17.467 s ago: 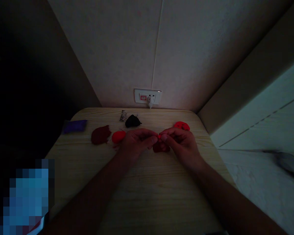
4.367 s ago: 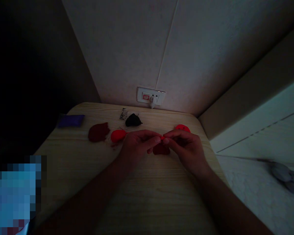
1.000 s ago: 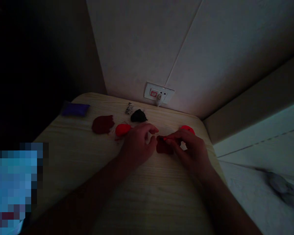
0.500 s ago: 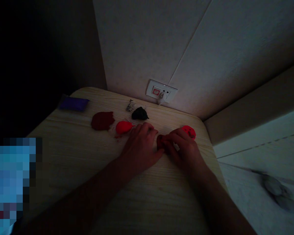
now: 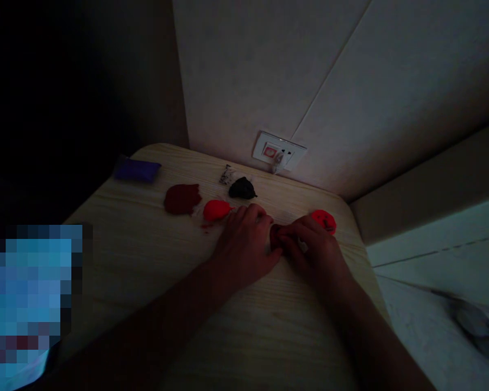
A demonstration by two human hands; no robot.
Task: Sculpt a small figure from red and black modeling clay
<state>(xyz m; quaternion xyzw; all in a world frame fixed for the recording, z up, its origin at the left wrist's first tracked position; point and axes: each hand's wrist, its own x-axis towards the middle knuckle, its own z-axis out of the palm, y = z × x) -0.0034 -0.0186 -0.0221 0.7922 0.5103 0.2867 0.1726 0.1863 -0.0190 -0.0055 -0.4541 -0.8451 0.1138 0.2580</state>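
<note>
Between my hands lies a small dark red piece of modelling clay (image 5: pixel 275 237), low on the table and partly covered by fingers. My left hand (image 5: pixel 246 241) curls round its left side, thumb at the near edge and fingertips at the far edge. From the right, my right hand (image 5: pixel 315 244) pinches it with thumb and forefinger. Just behind my right hand is a flat bright red clay disc (image 5: pixel 325 221) with dark marks on it. To the left of my left hand sit a bright red clay lump (image 5: pixel 217 210) and a black clay lump (image 5: pixel 243 188).
A flattened dark red clay piece (image 5: pixel 182 199) and a purple packet (image 5: pixel 137 170) lie farther left on the wooden table (image 5: pixel 146 239). Black-smeared film (image 5: pixel 225 175) is near the back edge. A wall socket (image 5: pixel 279 152) holds a plug. A blurred-out screen (image 5: pixel 28 304) glows at lower left.
The whole view has shifted, so everything on the table appears slightly farther right. Both hands stay at the dark red clay, with only slight finger movement.
</note>
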